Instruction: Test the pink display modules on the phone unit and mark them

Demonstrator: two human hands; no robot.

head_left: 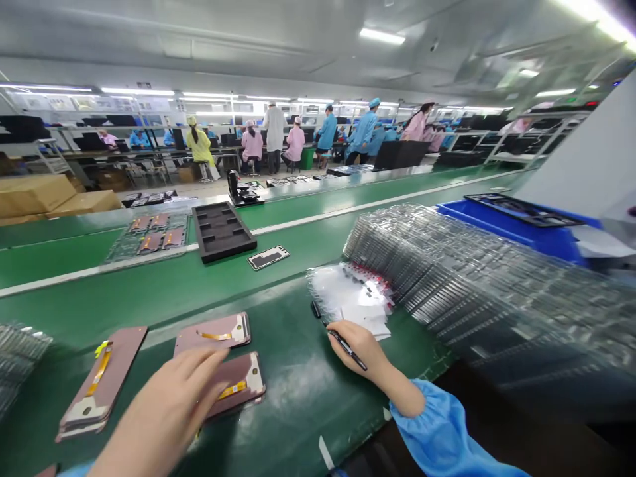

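Observation:
A black pen (346, 348) is held in my right hand (360, 351), its front end pointing at the lower left edge of a pile of clear plastic bags and white slips (352, 298). A small black object (316, 309) lies beside that pile. My left hand (173, 391) is over the lower of two pinkish-brown phone screens (243, 377), fingers bent and partly spread; its fingertips overlap the screen's left part, and contact cannot be made out. The other screen (213, 333) lies just behind. Further left rests another screen (106, 377) with a yellow flex cable.
Stacked clear plastic trays (477, 278) fill the right side, with a blue bin (511, 228) behind. A black foam tray (223, 232), a phone frame (268, 257) and a tray of screens (154, 235) sit on the green conveyor. People work in the background.

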